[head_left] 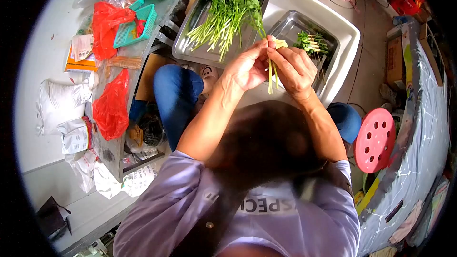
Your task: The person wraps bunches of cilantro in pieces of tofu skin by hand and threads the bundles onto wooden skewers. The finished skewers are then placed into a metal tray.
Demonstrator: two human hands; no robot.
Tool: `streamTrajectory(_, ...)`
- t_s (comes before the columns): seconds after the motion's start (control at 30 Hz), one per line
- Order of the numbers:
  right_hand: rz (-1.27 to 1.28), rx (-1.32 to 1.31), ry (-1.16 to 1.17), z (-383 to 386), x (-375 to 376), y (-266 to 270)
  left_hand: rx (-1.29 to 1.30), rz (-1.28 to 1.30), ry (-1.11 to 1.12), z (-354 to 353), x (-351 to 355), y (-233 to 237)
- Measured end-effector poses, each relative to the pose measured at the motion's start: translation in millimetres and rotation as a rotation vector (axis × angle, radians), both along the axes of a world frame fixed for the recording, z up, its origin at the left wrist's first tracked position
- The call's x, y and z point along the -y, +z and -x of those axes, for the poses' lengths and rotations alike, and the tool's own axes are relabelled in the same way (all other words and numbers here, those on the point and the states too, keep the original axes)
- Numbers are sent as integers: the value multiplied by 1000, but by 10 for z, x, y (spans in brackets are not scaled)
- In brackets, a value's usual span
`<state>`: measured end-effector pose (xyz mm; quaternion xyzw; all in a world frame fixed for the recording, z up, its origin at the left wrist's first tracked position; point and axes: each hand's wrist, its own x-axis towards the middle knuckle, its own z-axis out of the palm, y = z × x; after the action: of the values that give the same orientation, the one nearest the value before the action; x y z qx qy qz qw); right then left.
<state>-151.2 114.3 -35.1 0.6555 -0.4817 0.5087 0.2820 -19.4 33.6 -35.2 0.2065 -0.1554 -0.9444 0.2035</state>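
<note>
In front of me, between the two trays, my left hand (250, 64) and my right hand (294, 69) meet, fingers pinched round a few green cilantro stems (270, 76). The stem ends hang below the fingers, while leafy tops reach up past them. A pale yellow piece (280, 44) shows at the right fingertips. To the upper left, a large bunch of leafy cilantro (223, 14) lies in a metal tray (183, 50). Beyond the right hand, short bundles of green leaves and pale stems (312, 44) lie in a second metal tray (291, 18).
A white plastic tub (350, 38) carries the trays. On the left, a metal table (110, 150) holds red plastic bags (112, 104), a turquoise basket (135, 27) and thin wooden sticks (124, 62). A pink stool (375, 140) stands at right, beside a grey patterned cover (404, 185).
</note>
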Motion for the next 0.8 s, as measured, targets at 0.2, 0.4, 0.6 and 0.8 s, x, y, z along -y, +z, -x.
streamTrajectory(0.2,11,-37,-8,1,-21,13,-39,-93,-86,13,-34,83)
streamTrajectory(0.4,-50,79,54,-40,5,36,100,81,53,34,-26,59)
streamTrajectory(0.6,-206,290,83,-69,-17,103,326,444,191,52,-104,242)
streamTrajectory(0.8,-490,514,15,-86,-33,106,446,792,242,36,-102,228)
